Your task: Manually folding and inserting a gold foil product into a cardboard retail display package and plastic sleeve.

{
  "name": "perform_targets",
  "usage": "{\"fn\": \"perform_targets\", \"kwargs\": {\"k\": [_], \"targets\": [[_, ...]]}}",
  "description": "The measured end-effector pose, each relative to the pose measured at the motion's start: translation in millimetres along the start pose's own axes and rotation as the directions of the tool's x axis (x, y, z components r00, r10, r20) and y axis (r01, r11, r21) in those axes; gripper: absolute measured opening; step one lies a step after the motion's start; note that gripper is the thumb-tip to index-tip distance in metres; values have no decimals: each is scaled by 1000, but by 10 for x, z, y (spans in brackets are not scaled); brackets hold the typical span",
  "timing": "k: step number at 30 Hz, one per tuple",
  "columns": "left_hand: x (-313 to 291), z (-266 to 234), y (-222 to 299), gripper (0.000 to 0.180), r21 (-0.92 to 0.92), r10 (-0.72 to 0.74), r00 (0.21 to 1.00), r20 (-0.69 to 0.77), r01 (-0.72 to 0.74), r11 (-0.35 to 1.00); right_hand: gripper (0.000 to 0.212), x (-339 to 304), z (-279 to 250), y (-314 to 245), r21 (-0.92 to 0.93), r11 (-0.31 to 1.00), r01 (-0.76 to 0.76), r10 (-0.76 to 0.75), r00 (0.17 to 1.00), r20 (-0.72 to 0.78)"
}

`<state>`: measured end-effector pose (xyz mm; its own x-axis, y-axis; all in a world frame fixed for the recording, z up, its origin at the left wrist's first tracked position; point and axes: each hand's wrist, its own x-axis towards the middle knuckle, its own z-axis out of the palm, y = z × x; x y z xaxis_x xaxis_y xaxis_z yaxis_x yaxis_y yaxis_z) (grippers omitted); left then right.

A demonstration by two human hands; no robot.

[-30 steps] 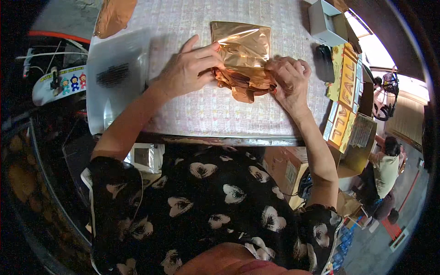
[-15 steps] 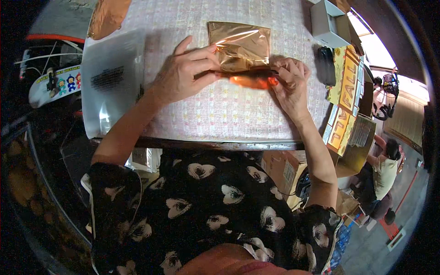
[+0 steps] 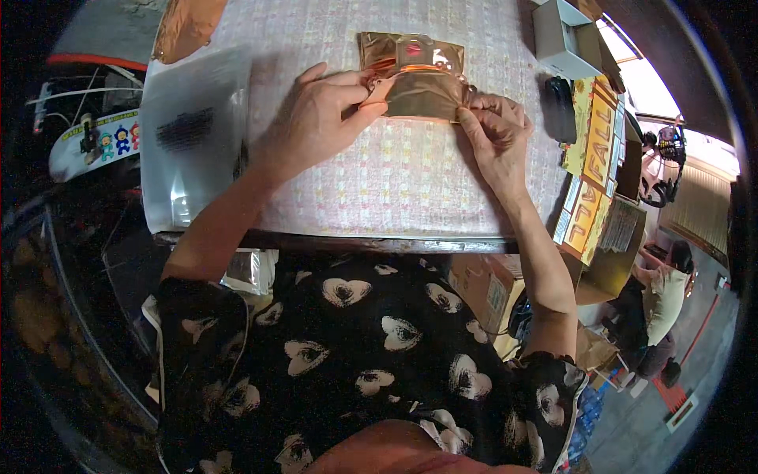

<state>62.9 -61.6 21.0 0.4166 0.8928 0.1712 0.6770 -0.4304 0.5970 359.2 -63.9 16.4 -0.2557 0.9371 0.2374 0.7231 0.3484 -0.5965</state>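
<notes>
A shiny copper-coloured foil pouch [image 3: 422, 96] lies between my hands near the table's far side. Its near part is lifted and curved, and a small translucent piece with a red mark [image 3: 414, 50] shows just beyond the fold. My left hand [image 3: 320, 114] pinches the pouch's left edge, with thumb in front and index finger behind. Its right edge is gripped between the thumb and fingers of my right hand [image 3: 499, 130]. Whether the foil is one pouch or two layered ones, I cannot tell.
A clear plastic sleeve [image 3: 201, 142] covers the table's left side, below more copper foil [image 3: 185, 30]. On the right are a dark object [image 3: 560, 112], a white open box [image 3: 562, 35] and a yellow printed carton [image 3: 592, 150]. Another person [image 3: 663, 300] is farther right.
The near part of the foil has been raised and turned, so its broad face now shows. The small piece with the red mark has come into sight. Both hands have shifted only slightly.
</notes>
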Motion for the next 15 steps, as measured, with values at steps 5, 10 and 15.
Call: {"fn": "perform_targets", "kwargs": {"k": [5, 10, 15], "targets": [[8, 75, -19, 24, 10, 19, 995, -101, -18, 1000, 19, -10, 93, -22, 19, 1000, 2, 0, 998, -68], [15, 147, -82, 24, -93, 1, 993, -117, -12, 996, 21, -8, 159, -17, -14, 1000, 6, -8, 992, -122], [51, 199, -15, 26, -6, -30, 973, -230, 30, 1000, 20, -11, 212, -9, -42, 999, 23, -29, 989, -145]]}}
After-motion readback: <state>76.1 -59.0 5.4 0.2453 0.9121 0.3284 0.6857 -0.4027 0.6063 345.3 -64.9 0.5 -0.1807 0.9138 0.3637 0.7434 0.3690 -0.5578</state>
